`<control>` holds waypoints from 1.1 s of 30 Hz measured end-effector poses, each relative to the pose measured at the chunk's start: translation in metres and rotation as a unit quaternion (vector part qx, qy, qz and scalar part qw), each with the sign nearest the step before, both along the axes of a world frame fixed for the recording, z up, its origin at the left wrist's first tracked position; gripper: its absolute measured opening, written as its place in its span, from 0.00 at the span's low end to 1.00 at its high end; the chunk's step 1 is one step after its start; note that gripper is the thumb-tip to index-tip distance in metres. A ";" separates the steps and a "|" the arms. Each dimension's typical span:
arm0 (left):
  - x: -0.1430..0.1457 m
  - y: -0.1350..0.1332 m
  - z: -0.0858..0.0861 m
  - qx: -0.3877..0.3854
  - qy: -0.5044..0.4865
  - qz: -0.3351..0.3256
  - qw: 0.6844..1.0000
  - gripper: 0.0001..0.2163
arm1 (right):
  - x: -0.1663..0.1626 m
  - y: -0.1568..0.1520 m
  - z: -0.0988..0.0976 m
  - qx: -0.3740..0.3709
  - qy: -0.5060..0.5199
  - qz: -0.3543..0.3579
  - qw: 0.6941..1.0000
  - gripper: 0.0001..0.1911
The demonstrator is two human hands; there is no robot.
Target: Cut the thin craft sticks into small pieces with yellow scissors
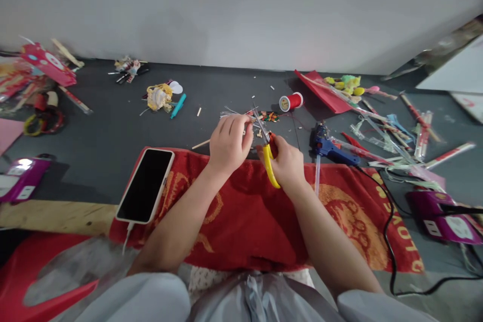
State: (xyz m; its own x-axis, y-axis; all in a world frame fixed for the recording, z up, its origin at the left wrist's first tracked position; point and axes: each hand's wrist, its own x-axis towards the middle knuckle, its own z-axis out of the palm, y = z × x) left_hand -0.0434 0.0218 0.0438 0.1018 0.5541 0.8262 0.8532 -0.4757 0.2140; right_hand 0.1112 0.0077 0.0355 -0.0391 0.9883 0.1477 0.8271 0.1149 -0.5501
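Observation:
My left hand (231, 142) is closed in a pinch, its fingertips beside the scissor blades. A thin wooden stick (201, 144) sticks out on its left side and seems to run through the fingers, most of it hidden. My right hand (287, 163) grips scissors (268, 157) with yellow handles, the blades pointing up and away and parted at the tips. Beyond the hands lie a bundle of thin wires (228, 112) and a patterned orange and green piece (269, 116). Small cut stick bits (259, 134) are scattered near the blades.
A red thread spool (296, 100), a blue glue gun (334, 152) and red paper (326, 91) are on the right. A phone (145, 185) with a cable rests on the red towel (260, 211). A teal marker (178, 105) lies left. A black cord (388, 231) runs along the right.

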 end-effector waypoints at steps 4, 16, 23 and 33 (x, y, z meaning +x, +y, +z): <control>-0.002 0.002 -0.003 -0.010 -0.023 -0.023 0.999 0.05 | 0.000 0.000 0.000 0.014 0.004 0.007 1.000 0.24; -0.009 0.006 0.000 0.001 -0.036 -0.064 0.997 0.06 | -0.002 -0.002 0.004 -0.011 0.046 0.037 0.998 0.24; -0.012 0.006 0.000 0.019 0.025 -0.044 0.999 0.08 | 0.001 -0.004 0.012 -0.093 0.120 0.098 0.984 0.25; -0.008 0.002 0.004 0.057 0.066 -0.008 0.996 0.07 | 0.006 -0.006 0.017 -0.179 0.208 0.183 0.944 0.28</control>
